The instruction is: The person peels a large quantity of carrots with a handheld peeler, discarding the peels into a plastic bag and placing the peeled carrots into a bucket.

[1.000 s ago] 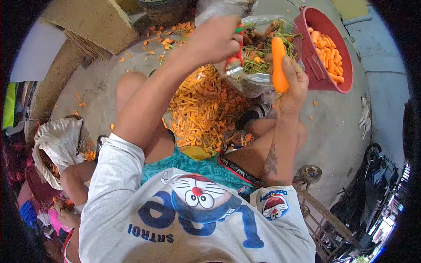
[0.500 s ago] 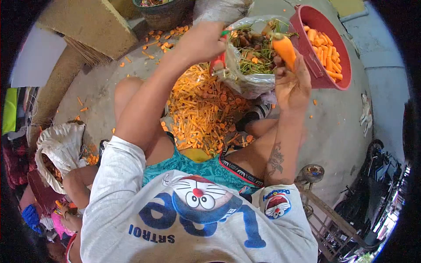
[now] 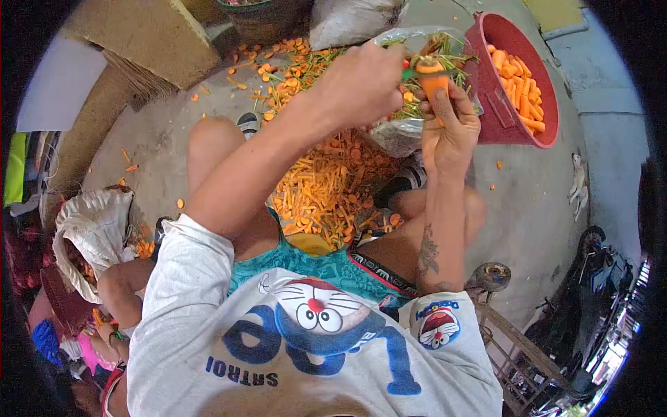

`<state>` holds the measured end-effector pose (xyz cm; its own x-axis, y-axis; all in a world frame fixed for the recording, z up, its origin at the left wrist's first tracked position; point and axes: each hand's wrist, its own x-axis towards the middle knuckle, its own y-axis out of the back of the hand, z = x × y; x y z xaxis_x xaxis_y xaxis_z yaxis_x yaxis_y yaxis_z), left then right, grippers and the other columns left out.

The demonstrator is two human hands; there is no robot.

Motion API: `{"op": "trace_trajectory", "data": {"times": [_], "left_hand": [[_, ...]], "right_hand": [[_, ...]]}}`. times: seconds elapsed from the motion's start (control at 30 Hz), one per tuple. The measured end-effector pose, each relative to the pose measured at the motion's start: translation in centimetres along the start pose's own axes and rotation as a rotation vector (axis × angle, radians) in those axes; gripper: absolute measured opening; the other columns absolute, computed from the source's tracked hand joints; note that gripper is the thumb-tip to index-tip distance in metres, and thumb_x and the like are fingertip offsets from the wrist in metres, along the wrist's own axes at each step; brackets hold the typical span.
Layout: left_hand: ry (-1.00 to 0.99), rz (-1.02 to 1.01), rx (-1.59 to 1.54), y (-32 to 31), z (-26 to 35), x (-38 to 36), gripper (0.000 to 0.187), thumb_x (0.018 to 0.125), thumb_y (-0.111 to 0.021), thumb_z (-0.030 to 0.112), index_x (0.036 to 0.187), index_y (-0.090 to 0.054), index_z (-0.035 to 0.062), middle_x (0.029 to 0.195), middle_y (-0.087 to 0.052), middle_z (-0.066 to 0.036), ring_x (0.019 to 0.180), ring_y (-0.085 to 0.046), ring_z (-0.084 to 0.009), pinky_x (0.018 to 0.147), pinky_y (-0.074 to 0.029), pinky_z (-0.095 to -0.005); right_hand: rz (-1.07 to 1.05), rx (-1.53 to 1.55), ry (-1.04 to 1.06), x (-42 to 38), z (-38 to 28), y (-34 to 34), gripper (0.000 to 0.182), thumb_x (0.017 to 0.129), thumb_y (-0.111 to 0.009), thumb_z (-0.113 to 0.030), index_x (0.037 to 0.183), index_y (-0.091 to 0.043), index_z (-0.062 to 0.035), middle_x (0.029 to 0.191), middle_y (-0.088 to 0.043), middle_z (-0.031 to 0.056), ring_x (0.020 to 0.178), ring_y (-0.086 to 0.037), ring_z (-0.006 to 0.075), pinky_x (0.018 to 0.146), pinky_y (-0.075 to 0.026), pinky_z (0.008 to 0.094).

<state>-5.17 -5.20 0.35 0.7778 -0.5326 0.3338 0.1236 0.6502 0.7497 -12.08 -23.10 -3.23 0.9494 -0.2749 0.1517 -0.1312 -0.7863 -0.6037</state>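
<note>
My left hand is closed around a small knife, mostly hidden by the fingers; bits of green and red show. Its thin edge lies across the carrot just below the crown. My right hand grips that carrot from below, crown end up and tilted away from me. Beneath both hands is a clear plastic bag with green stems and dark carrot tops in it. A heap of orange peelings and cut pieces lies on the floor between my legs.
A red tub of peeled carrots stands at the right. Behind are a white sack and a dark bucket. Another person's hand and an open sack are at left. A metal-framed cart stands lower right.
My left hand has moved right, bringing the knife to the carrot. My right hand has shifted slightly left and down, with the carrot's crown turned more toward the knife.
</note>
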Motion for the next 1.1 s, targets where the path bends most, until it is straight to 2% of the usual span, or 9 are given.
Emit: {"op": "trace_trajectory", "data": {"times": [0.17,0.37,0.43,0.57,0.63,0.77,0.9,0.93,1.1], "left_hand": [[0.158,-0.136,0.093,-0.4,-4.2,0.7,0.030,0.084,-0.062,0.017,0.097,-0.066,-0.0093,0.090,-0.067,-0.035,0.091,-0.068,-0.0509,0.081,-0.055,-0.0551],[0.169,-0.058,0.089,1.8,-4.9,0.2,0.031,0.076,-0.063,0.015,0.092,-0.069,-0.0100,0.092,-0.070,-0.034,0.091,-0.070,-0.0498,0.085,-0.057,-0.0545],[0.226,-0.119,0.125,3.2,-4.9,0.2,0.028,0.084,-0.062,0.017,0.099,-0.067,-0.0060,0.093,-0.068,-0.033,0.092,-0.068,-0.0498,0.083,-0.055,-0.0544],[0.184,-0.010,0.086,3.5,-6.7,0.5,0.027,0.083,-0.063,0.017,0.098,-0.067,-0.0057,0.091,-0.068,-0.033,0.091,-0.068,-0.0496,0.083,-0.054,-0.0544],[0.170,0.013,0.106,3.5,-7.5,0.4,0.027,0.083,-0.063,0.016,0.098,-0.067,-0.0055,0.090,-0.068,-0.033,0.091,-0.068,-0.0497,0.082,-0.054,-0.0542],[0.231,-0.027,0.100,4.2,-7.0,0.7,0.027,0.083,-0.064,0.016,0.099,-0.067,-0.0051,0.089,-0.068,-0.033,0.090,-0.068,-0.0495,0.081,-0.055,-0.0539],[0.208,0.026,0.102,4.3,-7.9,1.2,0.028,0.083,-0.064,0.017,0.099,-0.068,-0.0049,0.089,-0.068,-0.033,0.089,-0.068,-0.0493,0.081,-0.055,-0.0538],[0.195,0.037,0.095,4.3,-8.2,1.2,0.028,0.083,-0.065,0.018,0.100,-0.068,-0.0049,0.089,-0.068,-0.033,0.088,-0.069,-0.0491,0.081,-0.055,-0.0536],[0.252,0.030,0.083,4.6,-9.0,1.6,0.028,0.083,-0.066,0.018,0.099,-0.069,-0.0050,0.088,-0.068,-0.032,0.089,-0.069,-0.0487,0.081,-0.055,-0.0534]], "right_hand": [[-0.173,-0.038,0.058,-0.6,-0.9,-1.2,0.029,0.092,-0.072,0.005,0.121,-0.068,0.0042,0.114,-0.072,0.0169,0.098,-0.073,0.0267,0.081,-0.061,0.0329],[0.067,0.269,0.122,6.3,-6.2,4.7,0.043,0.096,-0.071,-0.011,0.133,-0.058,0.0047,0.124,-0.067,0.0211,0.110,-0.068,0.0338,0.082,-0.063,0.0335],[0.126,0.723,0.134,9.8,-10.6,9.1,0.052,0.100,-0.067,-0.028,0.135,-0.055,0.0084,0.120,-0.065,0.0217,0.102,-0.067,0.0283,0.089,-0.060,0.0368],[0.350,0.731,0.005,11.4,-10.4,7.8,0.055,0.100,-0.066,-0.032,0.132,-0.055,0.0114,0.115,-0.065,0.0221,0.105,-0.065,0.0272,0.083,-0.059,0.0370],[0.012,0.411,-0.387,13.8,-7.2,9.7,0.050,0.098,-0.068,-0.030,0.135,-0.057,0.0025,0.130,-0.063,0.0171,0.106,-0.066,0.0266,0.075,-0.057,0.0343],[0.006,-0.752,-0.296,16.5,1.9,8.1,0.033,0.094,-0.073,-0.025,0.117,-0.073,-0.0019,0.103,-0.075,0.0037,0.090,-0.069,0.0185,0.075,-0.054,0.0337],[-0.215,-1.641,-0.080,17.5,9.9,11.5,0.024,0.086,-0.080,-0.022,0.106,-0.080,-0.0098,0.093,-0.078,0.0139,0.094,-0.074,0.0279,0.088,-0.056,0.0370],[-0.382,-1.759,0.138,17.4,11.1,12.4,0.033,0.081,-0.082,-0.022,0.113,-0.079,-0.0137,0.101,-0.076,0.0179,0.099,-0.072,0.0329,0.090,-0.056,0.0405],[-0.213,-1.900,-0.108,18.3,14.6,12.5,0.041,0.077,-0.079,-0.018,0.117,-0.077,-0.0138,0.108,-0.075,0.0179,0.103,-0.071,0.0352,0.093,-0.056,0.0451]]}}
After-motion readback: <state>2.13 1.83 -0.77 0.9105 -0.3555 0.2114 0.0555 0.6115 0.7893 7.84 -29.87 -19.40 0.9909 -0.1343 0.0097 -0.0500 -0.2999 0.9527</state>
